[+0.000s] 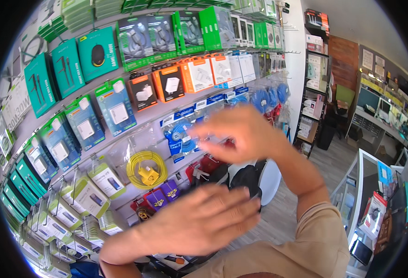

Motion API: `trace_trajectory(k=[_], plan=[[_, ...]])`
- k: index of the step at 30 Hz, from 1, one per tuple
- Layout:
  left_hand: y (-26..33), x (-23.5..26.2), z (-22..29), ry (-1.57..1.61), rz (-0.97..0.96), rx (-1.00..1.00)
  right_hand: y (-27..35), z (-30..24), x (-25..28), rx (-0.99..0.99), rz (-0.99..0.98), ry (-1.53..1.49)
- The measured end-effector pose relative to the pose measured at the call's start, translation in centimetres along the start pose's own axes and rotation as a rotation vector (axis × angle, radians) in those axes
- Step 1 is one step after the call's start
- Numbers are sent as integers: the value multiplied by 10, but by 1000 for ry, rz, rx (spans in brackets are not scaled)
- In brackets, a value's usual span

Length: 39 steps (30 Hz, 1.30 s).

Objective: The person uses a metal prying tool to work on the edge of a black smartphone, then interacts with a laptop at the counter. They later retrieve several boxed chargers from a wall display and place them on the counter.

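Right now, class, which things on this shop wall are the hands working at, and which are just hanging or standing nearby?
In hand:
right hand, reaching at the bagged blue cable
left hand, open, holding nothing, near the purple packets

Just nearby:
yellow cable
orange charger boxes
green boxes
glass counter

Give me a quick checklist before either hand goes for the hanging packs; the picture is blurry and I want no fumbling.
1. Left hand empty, fingers spread: ok.
2. Right hand empty: cannot tell, motion blur.
3. Blue cable bag beside right fingertips, contact: cannot tell.
4. Yellow cable bag hanging unobstructed on its hook: ok.
5. Red packs fully visible: not ok, hands overlap them.
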State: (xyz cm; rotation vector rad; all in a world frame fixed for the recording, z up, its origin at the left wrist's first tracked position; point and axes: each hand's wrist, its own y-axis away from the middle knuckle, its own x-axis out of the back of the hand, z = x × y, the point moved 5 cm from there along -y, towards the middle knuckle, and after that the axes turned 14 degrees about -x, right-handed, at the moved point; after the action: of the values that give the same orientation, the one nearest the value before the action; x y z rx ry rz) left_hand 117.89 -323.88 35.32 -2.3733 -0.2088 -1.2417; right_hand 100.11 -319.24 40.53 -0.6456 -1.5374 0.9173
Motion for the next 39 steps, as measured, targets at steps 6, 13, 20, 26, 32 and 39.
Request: trace_trajectory(k=[6, 13, 20, 26, 32, 39], plan=[[-11, -198, 7, 790, 93, 307, 244, 110, -44, -874, -385, -404], [-52, -367, -40, 865, 300, 877, 406, 172, -1, -1356, -218, -630], [-149, -445, -122, 981, 226, 1102, 452, 257, 69, -1410, -135, -751], [-203, -521, -169, 923, 319, 1172, 483, 315, 94, -1402, -58, -810], [-235, -604, -225, 814, 251, 872, 512, 396, 101, -1444, -174, -897], [-268, -631, -315, 581, 614, 1021, 496, 517, 115, -1308, -318, -930]])
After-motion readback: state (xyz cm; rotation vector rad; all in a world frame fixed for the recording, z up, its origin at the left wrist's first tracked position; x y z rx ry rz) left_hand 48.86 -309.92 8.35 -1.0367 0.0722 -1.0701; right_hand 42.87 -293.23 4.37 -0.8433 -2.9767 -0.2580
